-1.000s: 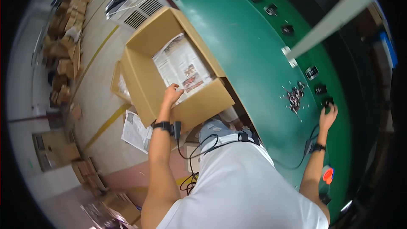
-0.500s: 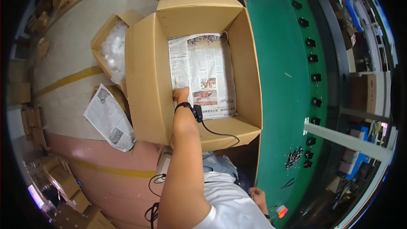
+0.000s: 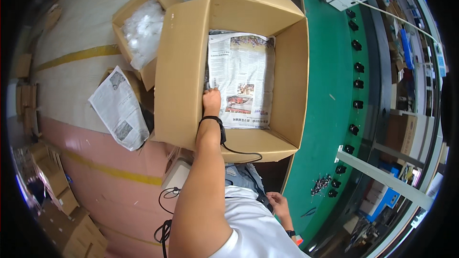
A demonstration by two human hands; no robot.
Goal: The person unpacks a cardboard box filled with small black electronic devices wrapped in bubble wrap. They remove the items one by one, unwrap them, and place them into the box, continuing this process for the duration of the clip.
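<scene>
Head view: looking down into an open carton (image 3: 181,76).
Newspaper (image 3: 241,74): lying in the carton, over its bottom.
Left hand (image 3: 211,100): curled at the newspaper's left edge; grip not discernible.
Right hand (image 3: 278,203): well apart from the left, bent, beside the green worktop (image 3: 325,69); hold not discernible.

Pale grey newspaper (image 3: 244,59) was patterned in black with patches of red, and the cardboard box (image 3: 181,71) was coloured brown; a green workbench (image 3: 320,100) was dotted with black parts (image 3: 358,104), and a pink floor (image 3: 95,150) was striped in yellow.
</scene>
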